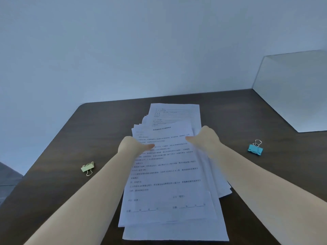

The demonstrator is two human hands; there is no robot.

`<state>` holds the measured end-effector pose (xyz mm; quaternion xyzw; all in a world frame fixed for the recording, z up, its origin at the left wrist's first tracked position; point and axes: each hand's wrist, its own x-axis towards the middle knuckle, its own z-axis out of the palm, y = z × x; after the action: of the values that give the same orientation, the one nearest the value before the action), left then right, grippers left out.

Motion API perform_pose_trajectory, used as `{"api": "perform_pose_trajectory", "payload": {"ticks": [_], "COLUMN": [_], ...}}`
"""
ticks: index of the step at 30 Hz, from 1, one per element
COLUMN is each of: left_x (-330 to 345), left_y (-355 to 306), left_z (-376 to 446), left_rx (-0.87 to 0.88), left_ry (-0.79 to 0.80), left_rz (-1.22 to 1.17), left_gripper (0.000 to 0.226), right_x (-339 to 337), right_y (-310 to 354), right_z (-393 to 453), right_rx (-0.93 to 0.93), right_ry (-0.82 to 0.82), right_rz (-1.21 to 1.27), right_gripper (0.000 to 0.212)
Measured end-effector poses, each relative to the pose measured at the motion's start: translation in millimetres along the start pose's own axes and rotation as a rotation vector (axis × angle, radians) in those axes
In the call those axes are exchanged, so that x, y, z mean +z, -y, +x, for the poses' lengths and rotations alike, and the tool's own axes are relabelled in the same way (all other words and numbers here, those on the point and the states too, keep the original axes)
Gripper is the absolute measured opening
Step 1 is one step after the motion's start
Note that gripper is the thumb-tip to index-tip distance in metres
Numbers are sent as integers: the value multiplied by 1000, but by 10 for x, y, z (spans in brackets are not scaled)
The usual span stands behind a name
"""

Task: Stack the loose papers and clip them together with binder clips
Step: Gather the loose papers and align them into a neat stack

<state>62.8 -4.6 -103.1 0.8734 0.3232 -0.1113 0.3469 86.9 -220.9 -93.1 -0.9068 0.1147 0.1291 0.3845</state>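
Observation:
A loose, fanned pile of white printed papers (168,184) lies along the middle of the dark wooden table (62,188). My left hand (131,145) grips the pile's left edge, thumb on top of the upper sheet. My right hand (205,140) grips the right edge the same way, fingers hidden under the sheets. More sheets (177,112) stick out beyond my hands toward the wall. A pale green binder clip (87,167) lies on the table left of my left forearm. A blue binder clip (255,149) lies to the right of my right hand.
A plain pale wall stands behind the table. A clear glass or acrylic panel (292,92) rises at the back right corner. The table's left edge runs diagonally, with grey floor (8,179) beyond it.

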Motion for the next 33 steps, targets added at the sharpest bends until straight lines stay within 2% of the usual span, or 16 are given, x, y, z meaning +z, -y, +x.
{"api": "perform_pose_trajectory", "payload": {"ticks": [4, 6, 8, 12, 17, 22, 25, 29, 31, 33], "left_x": [45, 70, 96, 48, -34, 29, 24, 89, 114, 118], "left_y": [65, 138, 236, 454, 474, 416, 374, 419, 461, 460], "left_z": [-35, -84, -175, -375, -520, -559, -530, -479, -463, -470], "left_rx": [108, 147, 182, 154, 154, 109, 88, 209, 289, 344], "left_ry": [-2, -25, -21, -9, 83, 126, 160, 95, 69, 69], "left_rz": [4, -7, -94, -263, -462, -414, -399, -461, -602, -764], "left_gripper": [52, 73, 82, 71, 58, 71, 51, 16, 19, 23], "right_x": [61, 108, 133, -17, -140, -63, -64, -6, 17, 6], "right_y": [-41, -106, -204, -313, -316, -289, -294, -309, -331, -337], "right_z": [-74, -134, -223, -483, -658, -663, -564, -490, -432, -384], "right_rx": [-104, -125, -123, -73, -74, -87, -90, -171, -188, -204], "right_ry": [-13, -7, -16, -12, 90, 115, 144, 196, 150, 121], "right_rz": [17, -30, -105, -93, 59, 18, 39, -58, -19, 197], "right_gripper": [55, 56, 59, 49, 63, 60, 61, 65, 79, 94]}}
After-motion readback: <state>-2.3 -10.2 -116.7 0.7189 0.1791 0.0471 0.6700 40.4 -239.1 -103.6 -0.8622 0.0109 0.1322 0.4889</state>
